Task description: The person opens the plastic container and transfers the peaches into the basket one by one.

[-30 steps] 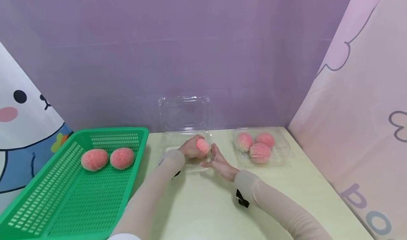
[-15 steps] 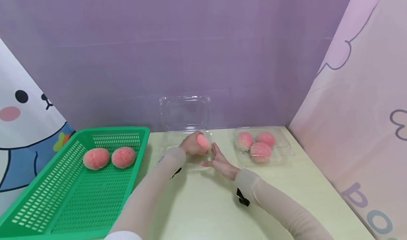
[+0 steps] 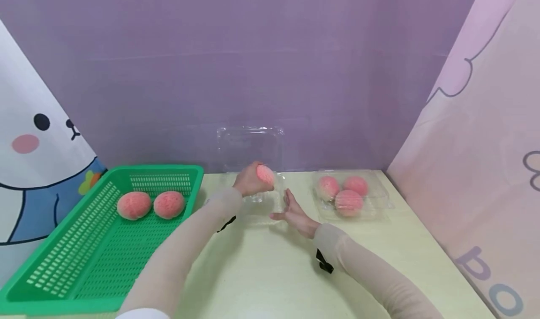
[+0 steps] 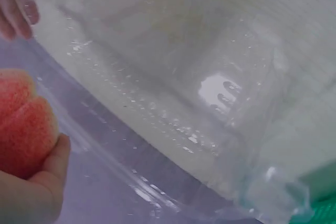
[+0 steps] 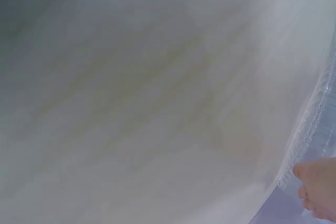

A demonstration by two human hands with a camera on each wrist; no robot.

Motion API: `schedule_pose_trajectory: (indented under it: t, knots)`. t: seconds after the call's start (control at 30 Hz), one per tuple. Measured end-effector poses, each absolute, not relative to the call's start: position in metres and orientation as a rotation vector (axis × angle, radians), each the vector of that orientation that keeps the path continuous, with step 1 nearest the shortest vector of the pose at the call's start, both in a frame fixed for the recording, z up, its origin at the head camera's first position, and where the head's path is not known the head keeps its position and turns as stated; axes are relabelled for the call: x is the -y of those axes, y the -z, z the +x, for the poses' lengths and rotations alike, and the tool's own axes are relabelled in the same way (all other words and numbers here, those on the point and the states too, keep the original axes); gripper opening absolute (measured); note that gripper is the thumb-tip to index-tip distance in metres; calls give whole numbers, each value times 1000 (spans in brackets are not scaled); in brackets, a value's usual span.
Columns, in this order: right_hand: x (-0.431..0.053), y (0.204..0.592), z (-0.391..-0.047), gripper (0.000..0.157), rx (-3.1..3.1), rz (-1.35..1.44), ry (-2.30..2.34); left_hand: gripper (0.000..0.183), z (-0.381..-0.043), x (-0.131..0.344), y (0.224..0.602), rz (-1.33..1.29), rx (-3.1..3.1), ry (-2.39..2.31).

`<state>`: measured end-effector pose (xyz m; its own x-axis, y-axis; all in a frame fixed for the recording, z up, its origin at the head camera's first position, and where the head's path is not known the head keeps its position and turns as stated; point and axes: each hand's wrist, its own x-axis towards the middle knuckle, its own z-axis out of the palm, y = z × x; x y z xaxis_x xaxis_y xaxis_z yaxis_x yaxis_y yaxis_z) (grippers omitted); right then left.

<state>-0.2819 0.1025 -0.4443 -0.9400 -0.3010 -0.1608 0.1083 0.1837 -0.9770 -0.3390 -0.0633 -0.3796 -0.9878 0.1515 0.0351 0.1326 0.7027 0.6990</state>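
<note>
A pink peach (image 3: 265, 174) is gripped in my left hand (image 3: 248, 181), raised over the base of a clear plastic clamshell box (image 3: 251, 146). The box's lid stands up against the purple backdrop. In the left wrist view the peach (image 4: 23, 124) shows its crease, with my thumb along its side, and the box's base appears with no fruit in it. My right hand (image 3: 297, 216) is at the right side of the box, thumb and fingers spread apart, fingertips right at its edge.
A green plastic basket (image 3: 80, 305) on the left holds two more peaches (image 3: 168, 204). On the right a second clear box (image 3: 377, 194) contains three peaches (image 3: 348, 202). Purple cloth (image 3: 295, 75) rises behind the pale table (image 3: 261, 272); printed panels flank it.
My left hand has lifted the peach up from low in the box, slightly to the left. My right hand stays by the box's right side. The head view has shifted a little.
</note>
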Motion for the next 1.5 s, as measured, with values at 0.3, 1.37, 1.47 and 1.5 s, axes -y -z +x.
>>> schedule_pose_trajectory:
  t: [0.3,1.37,1.47,1.5]
  knots:
    - [-103,445,-281,103,-2144,-196,1814,81,-316,72,352,207,-2825,-1239]
    - [-105,442,-276,105,-2140,-243,1814,91,-251,182,306,37,-2704,-1486]
    - [-106,441,-275,104,-2141,-248,1800,91,-246,194,307,49,-2718,-1478]
    - [-106,441,-276,105,-2144,-249,1794,91,-245,198,307,45,-2723,-1466]
